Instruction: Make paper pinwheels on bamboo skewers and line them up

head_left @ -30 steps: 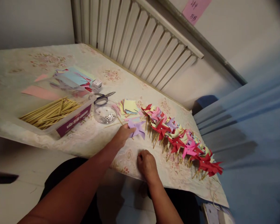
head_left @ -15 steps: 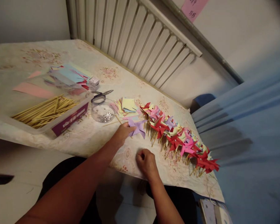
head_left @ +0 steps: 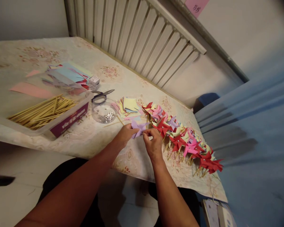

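My left hand pinches a purple paper pinwheel by its left side, just above the tablecloth. At the pinwheel's right edge my right hand is closed, thumb and forefinger pinched on a lower right blade. Whether anything small also sits in that pinch I cannot make out. Right behind the pinwheel lies a stack of cut paper squares, yellow on top. Finished pinwheels on sticks, mostly red, pink and cream, spread in a dense row to the right of my hands.
A clear tub of thin wooden sticks stands on the left. Beside it are a round dish of silver pins, scissors and a small white box. Coloured paper sheets lie behind. A radiator borders the table.
My right hand has moved up and forward from the table's front edge to the purple pinwheel and now pinches its right side. My left hand keeps its hold.
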Motion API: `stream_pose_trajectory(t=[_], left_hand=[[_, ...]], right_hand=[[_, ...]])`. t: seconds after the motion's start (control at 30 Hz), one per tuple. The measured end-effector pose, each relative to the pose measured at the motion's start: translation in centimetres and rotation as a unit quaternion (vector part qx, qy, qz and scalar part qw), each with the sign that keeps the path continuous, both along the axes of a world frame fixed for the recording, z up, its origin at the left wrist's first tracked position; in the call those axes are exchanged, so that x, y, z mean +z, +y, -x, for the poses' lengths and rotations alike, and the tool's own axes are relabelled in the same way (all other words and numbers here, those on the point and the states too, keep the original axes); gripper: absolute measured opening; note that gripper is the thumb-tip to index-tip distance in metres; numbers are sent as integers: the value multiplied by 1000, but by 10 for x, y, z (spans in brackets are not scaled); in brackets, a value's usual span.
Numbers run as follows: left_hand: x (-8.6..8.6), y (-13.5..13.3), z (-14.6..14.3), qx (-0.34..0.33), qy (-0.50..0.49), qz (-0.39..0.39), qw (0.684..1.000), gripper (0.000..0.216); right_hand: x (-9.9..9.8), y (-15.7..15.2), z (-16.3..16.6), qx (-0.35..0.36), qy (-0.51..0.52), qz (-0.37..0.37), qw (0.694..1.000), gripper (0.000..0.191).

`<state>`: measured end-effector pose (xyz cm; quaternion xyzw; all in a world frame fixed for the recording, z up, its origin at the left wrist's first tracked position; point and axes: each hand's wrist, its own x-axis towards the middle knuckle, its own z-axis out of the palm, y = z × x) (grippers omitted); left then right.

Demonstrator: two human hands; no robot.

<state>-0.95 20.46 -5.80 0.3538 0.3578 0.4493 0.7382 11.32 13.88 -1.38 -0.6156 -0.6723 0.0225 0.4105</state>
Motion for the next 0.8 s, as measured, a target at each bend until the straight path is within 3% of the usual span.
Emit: stream_pose_trajectory(t=[0.23,0.8], left_hand=[[0,-1,0,-15,-15,-18,1000,33],[-3,0,-3,-20,-6,-27,999,32]], right_hand=[[-17,11,-4,2,-33,-9,999,12],[-21,13,-4,1,-20,1,1000,11]])
